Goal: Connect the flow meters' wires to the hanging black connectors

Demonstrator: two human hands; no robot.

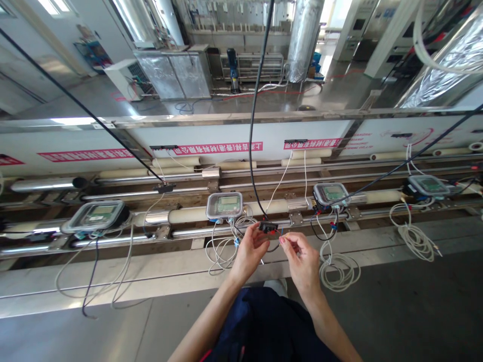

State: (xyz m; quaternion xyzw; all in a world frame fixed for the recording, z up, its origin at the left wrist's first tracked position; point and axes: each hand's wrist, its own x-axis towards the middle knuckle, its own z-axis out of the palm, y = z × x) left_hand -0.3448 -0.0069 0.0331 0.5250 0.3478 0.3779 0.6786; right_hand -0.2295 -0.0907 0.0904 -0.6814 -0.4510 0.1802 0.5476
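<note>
My left hand point(252, 247) is closed around a small black connector block point(268, 227) that hangs from a black cable point(255, 125) running down from above. My right hand point(298, 254) pinches a thin wire end point(286, 236) just right of the block, with its fingertips almost touching it. Both hands sit in front of a long pipe rig point(264, 206). The nearest meter point(224, 205), a grey box with a green display, is mounted just left of my left hand. Thin white leads hang from it.
Along the same pipe sit other meters point(95, 215) point(331, 193) point(428, 185). Coiled white cables point(338, 271) point(417, 239) lie on the steel ledge point(151, 271) in front. More black cables point(75, 100) cross diagonally overhead. White panels with red labels point(219, 149) back the rig.
</note>
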